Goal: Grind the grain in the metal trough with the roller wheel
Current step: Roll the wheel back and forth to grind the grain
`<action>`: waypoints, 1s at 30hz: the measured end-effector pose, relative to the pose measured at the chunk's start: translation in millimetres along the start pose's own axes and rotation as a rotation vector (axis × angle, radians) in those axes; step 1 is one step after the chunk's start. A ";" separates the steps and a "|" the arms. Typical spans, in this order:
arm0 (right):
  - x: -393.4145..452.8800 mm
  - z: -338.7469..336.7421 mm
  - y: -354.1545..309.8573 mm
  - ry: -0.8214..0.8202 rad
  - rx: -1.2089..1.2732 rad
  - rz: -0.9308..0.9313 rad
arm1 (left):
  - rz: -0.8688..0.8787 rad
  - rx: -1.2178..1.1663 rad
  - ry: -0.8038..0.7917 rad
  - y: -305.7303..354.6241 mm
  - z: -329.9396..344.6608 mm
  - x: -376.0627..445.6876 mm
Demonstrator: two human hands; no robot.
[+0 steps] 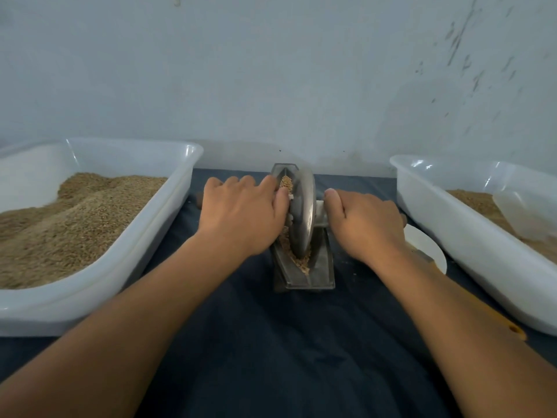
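The narrow grey metal trough [313, 276] runs straight away from the person; the upright steel roller wheel [302, 212] stands in its tan grain [301, 262], left hand [244, 214] and right hand [366, 224] gripping its axle handles, equally near

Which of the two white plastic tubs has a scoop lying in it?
The tub on the person's right: a translucent scoop rests on its grain. The left tub holds only heaped grain.

Dim even light, soft focus, wide-angle bowing
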State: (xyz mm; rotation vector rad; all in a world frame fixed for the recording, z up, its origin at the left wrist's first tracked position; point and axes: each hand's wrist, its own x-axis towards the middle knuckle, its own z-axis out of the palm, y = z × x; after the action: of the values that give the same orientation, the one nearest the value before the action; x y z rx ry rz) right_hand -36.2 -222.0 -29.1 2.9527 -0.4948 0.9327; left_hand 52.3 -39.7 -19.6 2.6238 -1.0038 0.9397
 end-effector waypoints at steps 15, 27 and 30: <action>-1.4 6.8 -12.4 0.211 0.076 0.052 | 0.020 -0.083 0.232 -4.9 -5.6 3.5; 8.2 2.9 -15.4 0.212 0.123 0.042 | 0.015 -0.077 0.313 -8.2 -9.3 5.1; 7.6 0.2 -16.9 0.223 0.136 0.065 | 0.015 -0.094 0.356 -9.1 -12.3 5.6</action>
State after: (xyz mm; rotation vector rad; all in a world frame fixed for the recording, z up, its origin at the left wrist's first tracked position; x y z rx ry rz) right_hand -25.2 -208.2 -23.6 2.9111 -0.5406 1.3341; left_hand 55.4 -31.2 -6.0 2.2661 -0.9491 1.2715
